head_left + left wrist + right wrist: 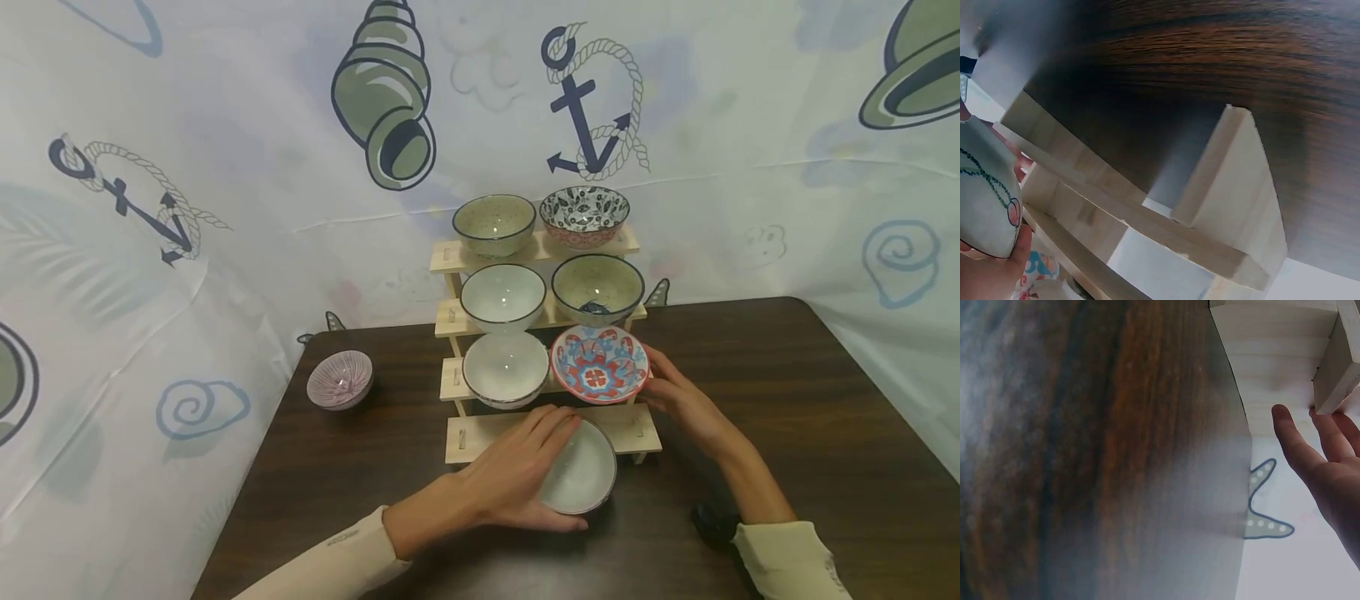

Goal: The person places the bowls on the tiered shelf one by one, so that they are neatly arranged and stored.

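Note:
In the head view my left hand (517, 471) grips a white bowl (581, 471) with a dark rim, fingers over its far side and thumb at its near side. This bowl is tilted in front of the lowest board of a wooden tiered stand (480, 437). The left wrist view shows a green line pattern on the outside of the bowl (982, 200). My right hand (686, 404) is at the stand's right side, beside a red and blue patterned bowl (600, 364). In the right wrist view its fingers (1294, 434) extend loosely by a board's end; whether they touch is unclear.
Higher boards bear a white bowl (506, 369), another white bowl (502, 297), two olive bowls (597, 287) and a black-and-white floral bowl (585, 212). A small pink-streaked bowl (340, 380) sits at left on the dark table (750, 350). A printed cloth (262, 125) hangs behind.

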A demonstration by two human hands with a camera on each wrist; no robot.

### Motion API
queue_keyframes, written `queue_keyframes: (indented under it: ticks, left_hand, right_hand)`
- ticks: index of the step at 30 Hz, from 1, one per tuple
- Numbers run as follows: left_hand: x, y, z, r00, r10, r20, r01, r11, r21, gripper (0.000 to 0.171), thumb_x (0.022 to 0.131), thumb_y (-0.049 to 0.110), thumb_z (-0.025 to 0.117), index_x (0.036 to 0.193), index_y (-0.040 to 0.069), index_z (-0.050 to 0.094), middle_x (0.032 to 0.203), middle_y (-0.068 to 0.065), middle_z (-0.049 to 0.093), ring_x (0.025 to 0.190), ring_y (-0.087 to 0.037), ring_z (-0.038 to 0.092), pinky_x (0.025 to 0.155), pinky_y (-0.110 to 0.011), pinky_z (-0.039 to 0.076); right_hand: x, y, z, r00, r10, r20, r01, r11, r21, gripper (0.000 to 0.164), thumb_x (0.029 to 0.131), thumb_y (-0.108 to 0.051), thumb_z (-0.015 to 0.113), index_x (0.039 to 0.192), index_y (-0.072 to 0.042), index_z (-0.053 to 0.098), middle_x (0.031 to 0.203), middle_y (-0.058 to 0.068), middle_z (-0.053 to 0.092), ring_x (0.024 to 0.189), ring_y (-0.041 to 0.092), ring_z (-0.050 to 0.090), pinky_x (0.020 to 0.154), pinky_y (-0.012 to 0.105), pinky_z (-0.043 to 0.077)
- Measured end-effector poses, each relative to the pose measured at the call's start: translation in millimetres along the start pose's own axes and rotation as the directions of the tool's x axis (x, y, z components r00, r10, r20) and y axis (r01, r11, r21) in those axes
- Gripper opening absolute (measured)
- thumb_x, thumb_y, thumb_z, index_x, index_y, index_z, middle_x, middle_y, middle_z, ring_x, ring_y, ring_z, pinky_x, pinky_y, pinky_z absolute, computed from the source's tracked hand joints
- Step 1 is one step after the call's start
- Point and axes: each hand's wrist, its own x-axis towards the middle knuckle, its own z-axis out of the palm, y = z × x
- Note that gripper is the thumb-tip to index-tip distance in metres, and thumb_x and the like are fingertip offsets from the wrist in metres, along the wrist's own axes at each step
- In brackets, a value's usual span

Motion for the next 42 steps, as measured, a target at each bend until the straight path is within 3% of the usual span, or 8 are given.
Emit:
queue_keyframes:
  ticks: [19,25,27,29,34,36,39,42]
  left_hand:
    - [24.8,5.7,11.6,0.998,-0.045,0.036,0.047,0.997,-0.054,0.119,0.067,0.083,0.075,0.151,0.005,0.046,0.147,-0.006,0.048,0.135,-0.021,0.046,0.116,-0.030,0.043]
    - [27.7,7.2,13.8,0.996,-0.077,0.040,0.079,0.996,-0.049,0.122,0.065,0.087,0.074,0.152,0.006,0.045,0.151,-0.008,0.046,0.136,-0.022,0.046,0.117,-0.030,0.042]
    - [27.5,8.1,13.9,0.995,-0.090,0.030,0.092,0.995,-0.050,0.122,0.063,0.088,0.075,0.150,0.007,0.047,0.150,-0.007,0.046,0.134,-0.022,0.046,0.115,-0.030,0.044]
    - [27.1,9.2,14.1,0.994,-0.108,0.017,0.109,0.992,-0.063,0.120,0.061,0.088,0.076,0.147,0.008,0.050,0.147,-0.007,0.048,0.132,-0.021,0.047,0.111,-0.030,0.046]
    - [25.7,12.8,16.2,0.983,-0.185,-0.008,0.183,0.979,-0.092,0.115,0.059,0.087,0.079,0.142,0.013,0.050,0.138,-0.002,0.050,0.126,-0.019,0.049,0.106,-0.032,0.050]
    - [24.6,15.0,17.3,0.973,-0.233,-0.009,0.230,0.966,-0.119,0.116,0.057,0.086,0.081,0.142,0.014,0.049,0.140,-0.003,0.049,0.126,-0.019,0.052,0.106,-0.032,0.051]
    - [23.2,18.4,19.0,0.949,-0.317,0.003,0.312,0.931,-0.188,0.117,0.056,0.083,0.084,0.142,0.014,0.047,0.145,-0.006,0.046,0.125,-0.019,0.056,0.103,-0.031,0.054]
    - [21.8,20.9,21.7,0.924,-0.382,0.009,0.372,0.895,-0.247,0.117,0.054,0.081,0.087,0.141,0.014,0.046,0.146,-0.008,0.044,0.121,-0.019,0.060,0.098,-0.031,0.057]
  right_hand:
    - [-1.0,5.1,0.3,1.000,-0.010,0.009,0.010,1.000,-0.005,0.059,0.113,-0.031,0.037,0.167,-0.024,0.014,0.170,0.019,0.014,0.133,-0.001,0.041,0.118,0.070,0.025]
    - [0.1,4.7,-1.0,1.000,-0.017,0.011,0.018,1.000,-0.006,0.059,0.113,-0.030,0.037,0.167,-0.022,0.015,0.167,0.016,0.022,0.131,-0.003,0.047,0.110,0.028,0.043]
    - [0.4,4.2,-1.2,1.000,-0.017,0.009,0.017,1.000,-0.005,0.059,0.113,-0.030,0.038,0.167,-0.022,0.015,0.166,0.015,0.023,0.131,-0.003,0.049,0.106,0.022,0.044]
    - [0.6,3.9,-0.7,1.000,-0.010,0.006,0.010,1.000,-0.006,0.059,0.113,-0.031,0.038,0.167,-0.023,0.015,0.166,0.015,0.023,0.131,-0.003,0.048,0.110,0.029,0.043]
    - [1.1,2.5,1.2,1.000,0.001,0.004,-0.001,1.000,0.000,0.060,0.113,-0.032,0.037,0.167,-0.022,0.014,0.170,0.018,0.016,0.134,0.002,0.041,0.118,0.067,0.029]
    - [1.3,1.8,1.6,1.000,0.003,0.004,-0.003,1.000,0.006,0.060,0.113,-0.032,0.038,0.167,-0.023,0.014,0.171,0.018,0.014,0.135,0.003,0.039,0.118,0.073,0.024]
    - [1.5,1.0,1.2,1.000,0.004,0.000,-0.004,1.000,0.001,0.060,0.113,-0.032,0.038,0.167,-0.024,0.015,0.169,0.016,0.018,0.134,0.004,0.042,0.118,0.068,0.029]
    - [1.2,0.4,-0.6,1.000,-0.003,-0.009,0.003,1.000,-0.012,0.059,0.113,-0.031,0.038,0.167,-0.025,0.017,0.165,0.012,0.026,0.131,0.003,0.047,0.114,0.050,0.039]
